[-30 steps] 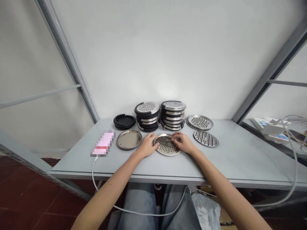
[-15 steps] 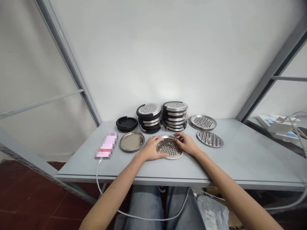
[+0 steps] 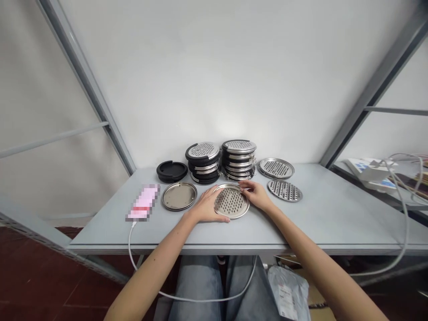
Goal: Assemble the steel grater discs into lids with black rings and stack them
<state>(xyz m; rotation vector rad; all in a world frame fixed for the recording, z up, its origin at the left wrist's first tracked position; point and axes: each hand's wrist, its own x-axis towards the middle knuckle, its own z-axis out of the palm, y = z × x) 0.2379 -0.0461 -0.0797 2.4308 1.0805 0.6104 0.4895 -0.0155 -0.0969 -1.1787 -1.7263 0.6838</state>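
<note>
A round metal plate with rows of slots (image 3: pixel 231 202) lies in front of me, between my hands. My left hand (image 3: pixel 207 207) rests along its left rim, thumb stretched across the near edge and fingers at the far side. At its upper right rim is my right hand (image 3: pixel 254 194), with bent fingers touching the edge. A plain shallow metal dish (image 3: pixel 179 196) lies left of my left hand. To the right of my right hand, a loose slotted disc (image 3: pixel 285 190) lies flat, and behind it are stacked slotted plates (image 3: pixel 276 168).
Two stacks of black-and-metal round units, a left one (image 3: pixel 203 162) and a right one (image 3: pixel 238 159), stand by the wall beside black rings (image 3: pixel 171 171). A blurred pink phone (image 3: pixel 143 203) with a white cable lies on the grey table (image 3: pixel 110 229).
The slots in the plate between my hands look flatter and plainer than before. My fingers have shifted slightly around its rim. The whole view has moved a little.
</note>
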